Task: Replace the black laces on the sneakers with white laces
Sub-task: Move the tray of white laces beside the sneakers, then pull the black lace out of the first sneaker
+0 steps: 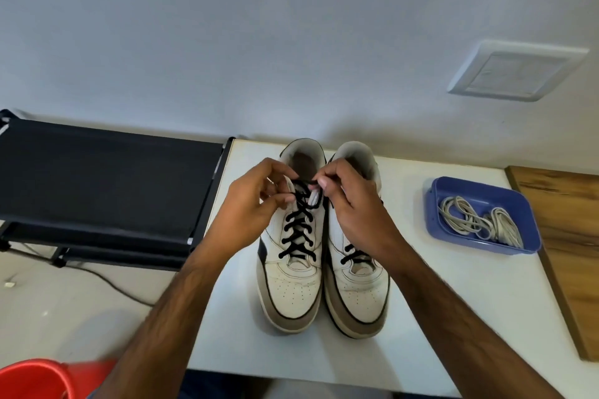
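Black lace (298, 227) runs heel-to-toe down left sneaker (293, 256); left hand (256, 204) and right hand (350, 204) both pinch its top ends, flanking tongue.

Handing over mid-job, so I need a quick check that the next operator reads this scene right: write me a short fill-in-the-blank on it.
1. Both hands pinch the black lace at the top of the ____ white leather sneaker.
2. The coiled white laces lie in a ____ plastic tray.
3. That tray sits to the ____ of the sneakers on the white table.

Missing words: left; blue; right
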Demonstrator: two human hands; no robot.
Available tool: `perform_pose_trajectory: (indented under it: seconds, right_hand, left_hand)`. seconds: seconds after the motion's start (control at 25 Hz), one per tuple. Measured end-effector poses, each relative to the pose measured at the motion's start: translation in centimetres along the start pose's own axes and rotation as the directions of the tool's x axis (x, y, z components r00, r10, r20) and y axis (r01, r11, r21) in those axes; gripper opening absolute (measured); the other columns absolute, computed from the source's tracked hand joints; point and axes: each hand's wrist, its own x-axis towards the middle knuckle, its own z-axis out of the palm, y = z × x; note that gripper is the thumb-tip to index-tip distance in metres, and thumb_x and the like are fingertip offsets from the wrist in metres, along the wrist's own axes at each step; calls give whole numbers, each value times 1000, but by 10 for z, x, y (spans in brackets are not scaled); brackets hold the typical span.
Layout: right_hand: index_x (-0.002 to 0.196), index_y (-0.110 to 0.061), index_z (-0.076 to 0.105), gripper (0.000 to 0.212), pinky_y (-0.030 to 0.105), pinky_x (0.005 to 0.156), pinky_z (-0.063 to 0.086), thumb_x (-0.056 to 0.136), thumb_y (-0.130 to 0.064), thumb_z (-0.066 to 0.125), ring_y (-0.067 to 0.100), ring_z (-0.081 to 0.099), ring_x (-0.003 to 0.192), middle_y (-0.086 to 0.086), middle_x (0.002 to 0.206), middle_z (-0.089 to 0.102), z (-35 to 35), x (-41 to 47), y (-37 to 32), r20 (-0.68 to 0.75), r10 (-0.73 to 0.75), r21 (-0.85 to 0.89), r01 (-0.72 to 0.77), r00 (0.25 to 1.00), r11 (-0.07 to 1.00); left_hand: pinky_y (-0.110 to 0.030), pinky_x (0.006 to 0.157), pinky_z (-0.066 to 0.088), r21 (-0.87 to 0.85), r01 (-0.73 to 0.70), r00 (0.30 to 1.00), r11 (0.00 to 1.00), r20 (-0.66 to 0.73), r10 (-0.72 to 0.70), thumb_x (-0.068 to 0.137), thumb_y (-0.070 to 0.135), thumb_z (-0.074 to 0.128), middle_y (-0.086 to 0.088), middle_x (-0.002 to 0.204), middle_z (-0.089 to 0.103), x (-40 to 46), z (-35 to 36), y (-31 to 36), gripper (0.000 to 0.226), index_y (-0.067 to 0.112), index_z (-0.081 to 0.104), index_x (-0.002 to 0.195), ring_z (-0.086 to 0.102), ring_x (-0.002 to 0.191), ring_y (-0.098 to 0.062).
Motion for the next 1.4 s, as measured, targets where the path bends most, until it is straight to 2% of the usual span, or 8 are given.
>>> perform_pose_trajectory:
  seconds: [0.12, 0.32, 0.52, 0.64, 0.84, 0.96, 1.12, 1.4]
  right_hand:
    - [101, -13, 57, 13, 13, 68, 46, 106, -8, 46, -4, 59, 72, -9, 85, 60, -11, 2, -16, -7, 70, 189, -67, 998, 980]
    - [114, -16, 59, 15, 24, 63, 39, 104, -26, 53, 6, 45, 65, -4, 80, 54, -29, 2, -17, -102, 188, 461, -121, 977, 879]
    - [115, -13, 62, 22, 27, 71, 47, 94, -4, 60, 14, 52, 70, 2, 81, 55, -50, 9, -3, -219, 213, 621, -33, 952, 783]
    - [117, -15, 63, 29, 34, 93, 54, 90, -7, 64, 21, 64, 104, 3, 104, 62, -55, 13, 4, -283, 244, 590, -33, 928, 807]
    - [143, -31, 50, 54, 25, 108, 44, 94, -15, 68, 12, 51, 131, -1, 158, 26, -54, 12, 3, -199, 227, 196, -188, 953, 962]
    - [148, -36, 42, 59, 17, 93, 47, 97, -19, 66, 15, 54, 126, 4, 166, 9, -59, 10, 5, -135, 270, -55, -280, 953, 959]
    - [141, -32, 52, 51, 44, 108, 43, 93, -24, 68, 31, 41, 138, 8, 165, 13, -61, 6, 4, -277, 147, -357, -244, 950, 902]
    - [110, -34, 68, 26, 37, 88, 26, 86, -26, 69, 24, 40, 123, -5, 136, 50, -23, 4, -23, -126, -163, -620, 51, 979, 783]
  left_hand:
    - [-32, 69, 53, -232, 75, 996, 970, 60, -63, 98, -3, 59, -1, 88, 63, 3, -3, 0, 26, 12, 60, 119, 65, 71, -19]
    - [-28, 61, 45, -529, 167, 984, 832, 148, -103, 100, 8, 52, -3, 80, 51, 0, -10, 1, 30, 12, 58, 129, 45, 63, -13]
    - [-31, 65, 44, -731, -110, 967, 673, -235, -98, 98, 6, 54, 3, 74, 45, 5, -21, 6, 18, 13, 60, 113, 42, 61, -11]
    - [-36, 78, 52, -755, -232, 888, 613, -422, -184, 94, 1, 59, -1, 89, 58, 6, -31, -2, 26, 7, 55, 119, 60, 82, -18]
    - [-40, 110, 47, -199, -101, 852, 975, -523, -19, 89, 4, 64, -5, 158, 29, 4, -34, -15, 66, 28, 42, 147, 48, 138, -23]
    - [-18, 108, 43, 286, -99, 923, 953, -330, 195, 90, 4, 67, -6, 168, -1, 2, -24, -18, 68, 27, 42, 149, 35, 147, -22]
    - [-35, 85, 56, 330, -93, 953, 939, -243, 179, 96, 20, 65, 6, 128, 57, -3, -21, -7, 16, 30, 65, 109, 60, 102, 3]
    - [-22, 74, 50, 326, -178, 984, 928, 47, 172, 84, 34, 82, 15, 98, 59, -9, -10, 2, 26, 31, 60, 99, 60, 90, -8]
